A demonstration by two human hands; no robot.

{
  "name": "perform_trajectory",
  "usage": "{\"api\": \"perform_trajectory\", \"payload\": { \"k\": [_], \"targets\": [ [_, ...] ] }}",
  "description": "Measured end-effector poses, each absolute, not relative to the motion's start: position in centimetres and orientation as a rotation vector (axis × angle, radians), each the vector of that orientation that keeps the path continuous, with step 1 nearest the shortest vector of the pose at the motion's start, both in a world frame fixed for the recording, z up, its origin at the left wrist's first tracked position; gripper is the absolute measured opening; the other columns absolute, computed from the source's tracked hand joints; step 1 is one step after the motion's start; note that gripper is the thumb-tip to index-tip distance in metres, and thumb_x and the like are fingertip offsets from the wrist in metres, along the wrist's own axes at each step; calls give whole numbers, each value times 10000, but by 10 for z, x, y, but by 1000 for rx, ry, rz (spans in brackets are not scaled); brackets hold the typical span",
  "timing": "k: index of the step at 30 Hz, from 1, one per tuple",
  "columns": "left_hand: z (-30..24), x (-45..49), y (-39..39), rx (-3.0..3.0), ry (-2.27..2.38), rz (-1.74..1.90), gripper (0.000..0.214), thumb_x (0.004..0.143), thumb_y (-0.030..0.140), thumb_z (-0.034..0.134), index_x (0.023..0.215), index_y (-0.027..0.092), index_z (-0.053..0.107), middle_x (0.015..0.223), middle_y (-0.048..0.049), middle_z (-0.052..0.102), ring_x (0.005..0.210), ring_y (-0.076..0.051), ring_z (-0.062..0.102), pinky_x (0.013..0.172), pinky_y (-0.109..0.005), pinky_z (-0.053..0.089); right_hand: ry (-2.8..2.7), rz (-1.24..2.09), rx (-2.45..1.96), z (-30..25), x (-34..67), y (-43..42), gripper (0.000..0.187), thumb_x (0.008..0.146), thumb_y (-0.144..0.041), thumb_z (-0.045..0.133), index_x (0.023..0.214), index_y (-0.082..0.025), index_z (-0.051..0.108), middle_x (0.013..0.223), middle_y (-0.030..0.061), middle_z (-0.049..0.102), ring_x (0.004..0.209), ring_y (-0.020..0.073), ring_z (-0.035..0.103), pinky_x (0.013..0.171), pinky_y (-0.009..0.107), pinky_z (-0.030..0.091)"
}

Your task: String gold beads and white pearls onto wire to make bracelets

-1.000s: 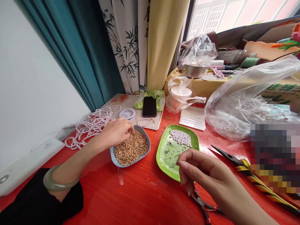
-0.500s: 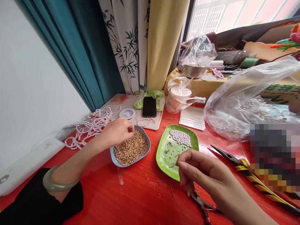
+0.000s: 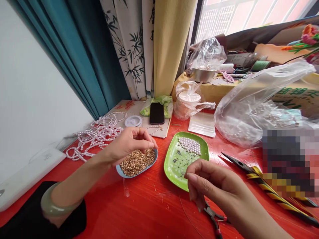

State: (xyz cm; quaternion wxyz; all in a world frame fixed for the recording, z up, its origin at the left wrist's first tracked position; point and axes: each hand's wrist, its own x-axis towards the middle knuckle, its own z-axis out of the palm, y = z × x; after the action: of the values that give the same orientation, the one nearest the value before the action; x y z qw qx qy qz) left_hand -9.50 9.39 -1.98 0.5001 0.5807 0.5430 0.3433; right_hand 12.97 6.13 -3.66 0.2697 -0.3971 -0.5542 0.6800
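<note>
My left hand (image 3: pixel 133 143) is over the far edge of a blue-grey dish (image 3: pixel 126 175) heaped with small gold beads (image 3: pixel 137 163). Its thumb and fingers are pinched together; a bead between them is too small to make out. My right hand (image 3: pixel 208 182) hovers at the near right edge of a green tray (image 3: pixel 171 176), thumb against forefinger in a pinch. What it grips is too fine to tell. White pearl-like beads (image 3: pixel 189 146) lie grouped at the tray's far end. Below the right hand are small pliers (image 3: pixel 211 212), partly hidden by it.
Strings of pearls (image 3: pixel 97 134) are piled at the left by a white power strip (image 3: pixel 32 176). A phone (image 3: pixel 157 113), a clear round spool (image 3: pixel 133 121) and plastic sleeves (image 3: pixel 202 124) stand behind. At the right are long-nosed pliers (image 3: pixel 236 161) and a large plastic bag (image 3: pixel 239 116).
My left hand has moved right across the bead dish, from its left side toward its far right edge, still pinched. My right hand keeps its pinch near the green tray. The view has shifted slightly.
</note>
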Motion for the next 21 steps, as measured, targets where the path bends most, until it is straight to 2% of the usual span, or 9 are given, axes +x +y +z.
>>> {"api": "perform_trajectory", "payload": {
  "k": [8,21],
  "targets": [
    [-18,-66,59,1360,1043,871,91,683,123,625,607,173,624,741,-1,704,667,-112,608,612,-229,479,-1353,1943,-1030,-31,128,45,217,807,-390,587,714,-198,549,557,-35,560,467,67,503,458,171,422],
    [-22,-59,49,1224,1008,845,82,694,98,630,659,170,649,706,-2,702,576,-81,582,501,-167,487,-1265,1969,-1010,-31,126,42,186,820,-323,585,696,-185,574,570,-39,569,492,51,513,472,139,435]
  ]
}}
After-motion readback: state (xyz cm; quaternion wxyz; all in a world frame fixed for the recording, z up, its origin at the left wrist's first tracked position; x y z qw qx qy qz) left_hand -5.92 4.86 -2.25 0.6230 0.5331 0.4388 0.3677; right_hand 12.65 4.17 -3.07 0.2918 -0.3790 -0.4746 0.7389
